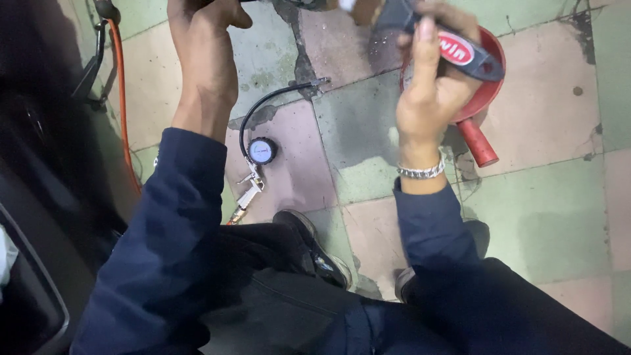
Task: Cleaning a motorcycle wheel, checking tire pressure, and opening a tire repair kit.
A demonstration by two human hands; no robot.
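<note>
Red bowl with handle on tiled floor under the right hand, right hand closed around a dark grey tool – left hand fisted at top edge, what it holds unclear, pressure gauge with black hose between the arms

At the top of the frame the left hand reaches up out of view; the right hand grips a dark tool handle over a red pan; a tyre inflator gauge lies on the tiled floor at centre left.
</note>
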